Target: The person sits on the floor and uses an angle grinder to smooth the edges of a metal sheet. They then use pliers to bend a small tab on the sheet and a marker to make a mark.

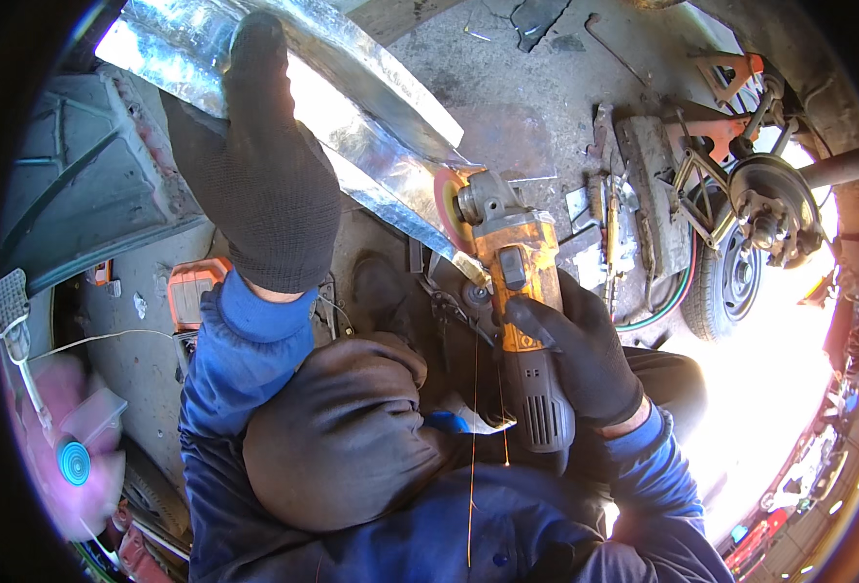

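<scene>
My left hand [274,185], in a black glove, grips a shiny bent sheet-metal piece [390,83] at the upper left, its fingers over the metal and its thumb along the near side. My right hand [585,350], gloved too, is wrapped round the body of a yellow and black angle grinder [529,257]. The grinder's reddish disc [447,204] touches or nearly touches the near end of the sheet metal; exact contact is hard to see. Thin orange spark streaks [473,437] run down toward my lap.
A brake disc on a suspension arm [764,199] and a wheel [725,282] stand at the right. To the left are a grey panel [80,165], an orange case [196,291] and a pink fan [70,447]. A wooden block [648,194] and hand tools lie on the concrete floor [449,73].
</scene>
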Available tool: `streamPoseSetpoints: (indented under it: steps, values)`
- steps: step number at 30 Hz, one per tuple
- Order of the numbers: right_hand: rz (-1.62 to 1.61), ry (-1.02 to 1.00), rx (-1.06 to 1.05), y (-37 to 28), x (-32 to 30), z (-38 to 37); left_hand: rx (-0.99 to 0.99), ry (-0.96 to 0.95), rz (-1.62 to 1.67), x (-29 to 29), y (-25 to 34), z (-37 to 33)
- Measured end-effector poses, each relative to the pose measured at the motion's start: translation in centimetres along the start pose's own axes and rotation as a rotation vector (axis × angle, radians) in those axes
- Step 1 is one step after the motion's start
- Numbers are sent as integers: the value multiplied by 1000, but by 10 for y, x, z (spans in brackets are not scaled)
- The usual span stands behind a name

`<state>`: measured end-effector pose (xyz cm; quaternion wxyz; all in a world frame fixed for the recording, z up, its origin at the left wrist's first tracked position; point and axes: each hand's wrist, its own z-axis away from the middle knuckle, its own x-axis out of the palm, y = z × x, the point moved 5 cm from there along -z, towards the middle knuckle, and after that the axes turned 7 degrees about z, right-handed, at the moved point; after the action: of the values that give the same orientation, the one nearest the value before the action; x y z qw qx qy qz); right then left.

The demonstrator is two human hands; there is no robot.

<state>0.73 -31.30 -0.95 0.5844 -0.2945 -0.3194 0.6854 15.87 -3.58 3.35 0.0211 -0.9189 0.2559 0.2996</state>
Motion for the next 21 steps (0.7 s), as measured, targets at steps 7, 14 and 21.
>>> streamPoseSetpoints:
  steps: [7,14,21]
  values:
    - [-41,8,6,1,2,-1,5,11,0,0,2,-1]
    - [-46,19,-24,-1,3,-2,17,19,-2,0,2,-2]
    - [-16,-8,-44,1,2,-2,26,25,-8,-1,3,-4]
